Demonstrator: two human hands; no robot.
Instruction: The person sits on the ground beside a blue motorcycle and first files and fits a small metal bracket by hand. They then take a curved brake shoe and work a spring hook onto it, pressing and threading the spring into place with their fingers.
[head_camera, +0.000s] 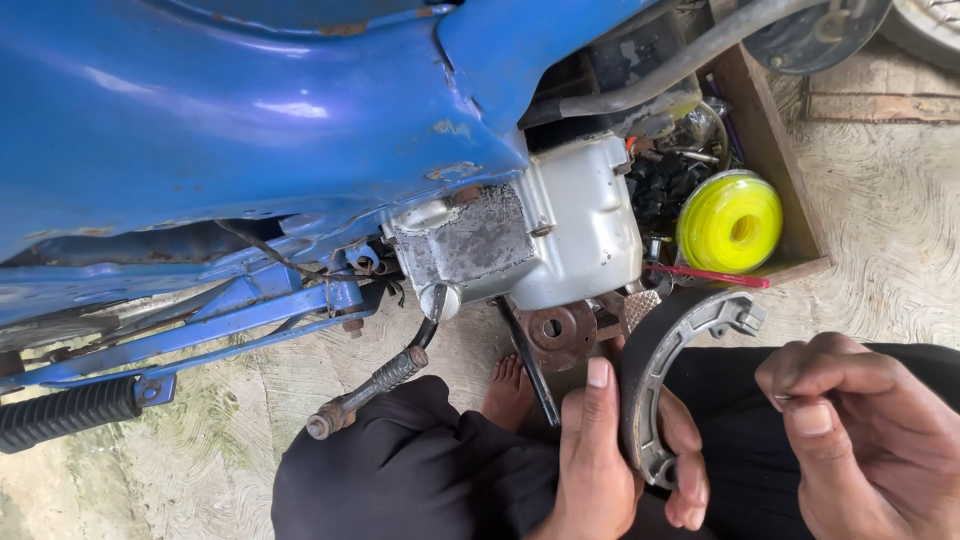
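Left hand (610, 460) grips a curved brake shoe (668, 385); right hand (870, 430), loosely curled, holds nothing. Far right, a wooden box (775, 150) holds a yellow spool (730, 222) and small parts.

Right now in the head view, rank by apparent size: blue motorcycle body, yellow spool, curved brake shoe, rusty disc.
1. blue motorcycle body
2. curved brake shoe, though it is nearest the camera
3. yellow spool
4. rusty disc, only slightly smaller than the spool

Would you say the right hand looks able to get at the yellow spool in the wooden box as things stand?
Probably yes. The right hand is empty, with its fingers curled, and the yellow spool lies uncovered at the near end of the wooden box. Only open floor and a thin red rod at the box's edge lie between them.
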